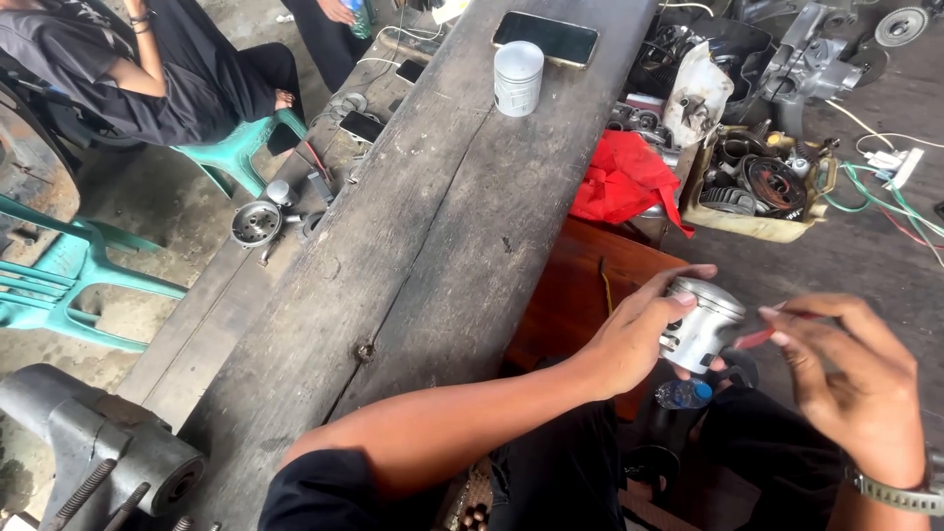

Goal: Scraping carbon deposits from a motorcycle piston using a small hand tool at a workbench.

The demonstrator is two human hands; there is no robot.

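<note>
The left hand (639, 334) is clenched around one shiny metal piston (703, 324), fingers over its top and thumb under its side, holding it up in front of the person's lap, to the right of the long wooden plank (433, 236). The right hand (846, 374) pinches one thin red stick (762, 336) between thumb and fingertips, its tip just beside the piston's crown. A metal watch (900, 492) sits on the right wrist. Below the piston lies one small clear bottle with a blue cap (683, 393).

On the plank stand two things: one white cylinder-shaped can (518, 79) with a grey printed label around its side, and, just behind it, one dark phone (546, 37) lying flat. Two more phones (361, 125) lie on the lower bench to the left, near one round metal part (256, 222). One grey vise (108, 447) sits at the plank's near left corner.

To the right of the plank lies one red cloth (624, 177), and beside it one shallow yellowish tray (757, 221) full of dark engine parts, with a white plastic bag (693, 93) behind it. Two green plastic chairs (59, 285) stand at the left; another person sits on the far one.
</note>
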